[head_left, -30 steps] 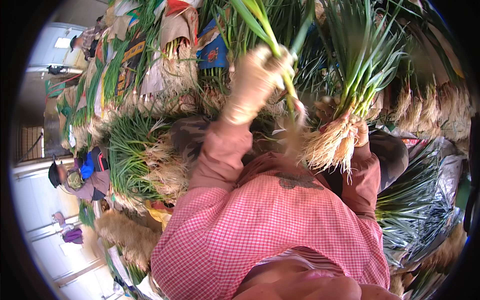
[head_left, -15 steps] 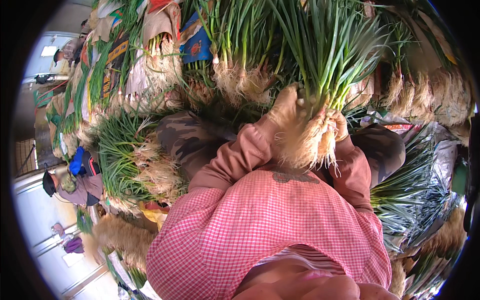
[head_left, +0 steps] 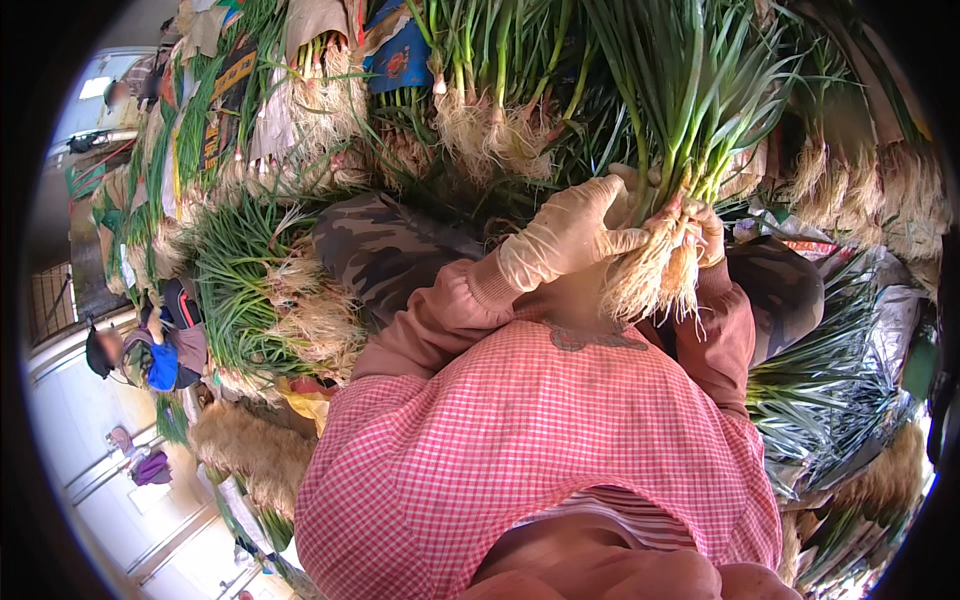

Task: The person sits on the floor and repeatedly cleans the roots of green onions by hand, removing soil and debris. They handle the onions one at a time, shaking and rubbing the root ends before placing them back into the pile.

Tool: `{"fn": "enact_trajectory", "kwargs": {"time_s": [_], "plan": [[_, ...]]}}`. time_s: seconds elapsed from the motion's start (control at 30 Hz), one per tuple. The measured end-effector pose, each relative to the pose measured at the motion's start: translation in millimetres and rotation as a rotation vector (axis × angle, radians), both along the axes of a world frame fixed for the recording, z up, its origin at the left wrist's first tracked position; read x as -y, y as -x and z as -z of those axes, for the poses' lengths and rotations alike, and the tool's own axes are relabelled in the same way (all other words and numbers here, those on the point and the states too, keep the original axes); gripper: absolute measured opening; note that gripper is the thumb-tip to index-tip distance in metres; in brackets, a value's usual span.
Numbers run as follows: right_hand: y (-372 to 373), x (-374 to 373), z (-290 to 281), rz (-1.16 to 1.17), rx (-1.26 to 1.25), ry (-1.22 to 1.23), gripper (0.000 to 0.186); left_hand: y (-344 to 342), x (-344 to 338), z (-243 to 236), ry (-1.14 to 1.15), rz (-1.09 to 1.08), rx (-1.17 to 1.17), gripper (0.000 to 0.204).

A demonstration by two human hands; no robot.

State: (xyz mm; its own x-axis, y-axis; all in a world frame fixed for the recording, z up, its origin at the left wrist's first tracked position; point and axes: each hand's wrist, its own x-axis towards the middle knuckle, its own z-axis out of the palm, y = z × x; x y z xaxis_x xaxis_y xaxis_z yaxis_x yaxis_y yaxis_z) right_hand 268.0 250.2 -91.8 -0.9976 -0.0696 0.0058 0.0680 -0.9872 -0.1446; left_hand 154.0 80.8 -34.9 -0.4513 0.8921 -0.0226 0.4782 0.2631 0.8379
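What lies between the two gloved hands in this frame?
The head view shows a bunch of green onions between them: the left hand and right hand close on it just above the pale roots.

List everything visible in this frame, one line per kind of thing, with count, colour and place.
held bunch of spring onions: one, green leaves with pale roots, upper centre-right, gripped in both hands
stacked onion bundles: too many to count, green with whitish roots, all around the person
sacks and cloths: several, blue and tan, upper left among the bundles
another person: one, dark cap and blue top, far left
plastic sheeting: grey, right edge
checked apron: one, red and white, lower centre
camouflage trousers: one pair, brown-green, centre
left hand: cream glove, around the bunch above its roots
right hand: cream glove, on the bunch's far side, mostly hidden
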Motion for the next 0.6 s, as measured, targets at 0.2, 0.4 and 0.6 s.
{"fn": "enact_trajectory", "kwargs": {"time_s": [0.2,0.4,0.6], "plan": [[-4,1,25,0.099,0.090,-0.186,0.025,8,1,-5,0.097,-0.118,-0.183,0.014],[-1,-2,29,0.047,0.180,-0.311,0.027,21,-3,17,0.126,0.012,0.168,0.028],[-6,-1,40,0.082,0.212,-0.313,0.030,16,-7,28,0.184,-0.052,-0.090,0.016]]}}
